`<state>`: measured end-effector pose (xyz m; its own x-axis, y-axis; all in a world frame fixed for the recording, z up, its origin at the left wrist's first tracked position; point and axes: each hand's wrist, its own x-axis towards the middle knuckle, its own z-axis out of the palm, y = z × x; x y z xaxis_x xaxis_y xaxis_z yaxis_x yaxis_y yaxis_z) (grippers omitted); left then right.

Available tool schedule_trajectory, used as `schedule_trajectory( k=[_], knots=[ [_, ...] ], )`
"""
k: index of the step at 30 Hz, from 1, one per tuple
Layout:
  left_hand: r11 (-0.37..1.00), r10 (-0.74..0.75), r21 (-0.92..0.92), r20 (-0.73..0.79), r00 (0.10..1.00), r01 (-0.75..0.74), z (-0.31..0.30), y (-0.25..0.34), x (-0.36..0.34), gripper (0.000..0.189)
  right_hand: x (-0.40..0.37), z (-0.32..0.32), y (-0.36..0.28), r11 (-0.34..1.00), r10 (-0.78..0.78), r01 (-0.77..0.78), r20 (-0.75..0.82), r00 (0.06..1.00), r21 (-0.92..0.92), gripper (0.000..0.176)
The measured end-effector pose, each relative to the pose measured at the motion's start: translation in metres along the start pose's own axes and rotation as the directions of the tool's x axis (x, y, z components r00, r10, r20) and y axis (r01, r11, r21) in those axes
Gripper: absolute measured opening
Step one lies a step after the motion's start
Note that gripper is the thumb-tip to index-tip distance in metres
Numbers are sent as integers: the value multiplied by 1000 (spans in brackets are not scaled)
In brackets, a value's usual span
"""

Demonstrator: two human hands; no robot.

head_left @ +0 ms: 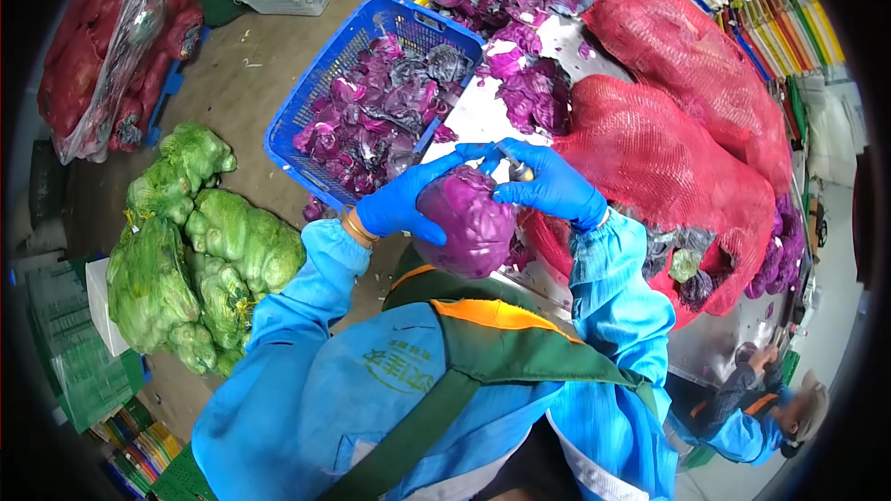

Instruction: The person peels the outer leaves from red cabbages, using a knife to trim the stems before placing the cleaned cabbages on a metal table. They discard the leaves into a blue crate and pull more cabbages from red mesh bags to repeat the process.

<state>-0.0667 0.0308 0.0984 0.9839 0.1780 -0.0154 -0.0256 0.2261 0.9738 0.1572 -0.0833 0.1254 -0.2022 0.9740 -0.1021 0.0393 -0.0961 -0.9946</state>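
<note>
A round red cabbage (467,223) is held up in front of my chest, above the near edge of the table. My left hand (408,204), in a blue glove, is wrapped round its left side and top. On the upper right of the cabbage, my gloved right hand (555,187) grips a small knife (520,170); its pale handle shows between the fingers, but most of its blade is hidden. Right-hand fingertips touch the cabbage. Just beyond both hands lie loose purple leaves (534,97) on the white tabletop (478,114).
Left of the table stands a blue crate (299,97) of purple leaves. Red mesh sacks (664,148) take up the table's right side. Bagged green cabbages (246,237) and wrapped red sacks (102,56) lie on the left. A co-worker (752,413) is at lower right.
</note>
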Motion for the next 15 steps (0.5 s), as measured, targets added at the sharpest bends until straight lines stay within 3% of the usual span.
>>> schedule_trajectory(
  k=[2, 5, 7, 9, 11, 13, 14, 15],
  knots=[
    [999, 1, -39, 58, 998, 1, 6, -14, -2, 125, -9, 5, -3, 1000, 6, -7, 32, 999, 20, 46],
    [980, 4, -199, 48, 999, 5, 25, -28, 1, 125, -25, 8, -10, 996, -11, 4, 79, 997, 95, 42],
    [953, -72, -291, 33, 997, 78, 29, -71, 3, 120, -39, 2, -14, 924, 252, -266, 83, 964, 273, 39],
    [703, -173, -676, 139, 975, 221, 51, -71, 10, 115, -57, -1, -4, 906, 252, -241, 15, 968, 348, 31],
    [713, -232, -646, 149, 961, 272, 70, -70, 12, 112, -77, -7, -1, 934, 201, -183, -26, 979, 308, 23],
    [639, -238, -692, 237, 942, 335, 89, -73, 22, 109, -102, -14, -3, 913, 262, -245, -8, 965, 328, 22],
    [621, -275, -710, 200, 940, 332, 87, -123, 22, 103, -114, -14, -3, 901, 303, -259, -76, 950, 348, 22],
    [621, -283, -702, 213, 935, 348, 99, -119, 25, 103, -126, -14, -3, 888, 343, -270, -144, 928, 372, 21]
  ],
)
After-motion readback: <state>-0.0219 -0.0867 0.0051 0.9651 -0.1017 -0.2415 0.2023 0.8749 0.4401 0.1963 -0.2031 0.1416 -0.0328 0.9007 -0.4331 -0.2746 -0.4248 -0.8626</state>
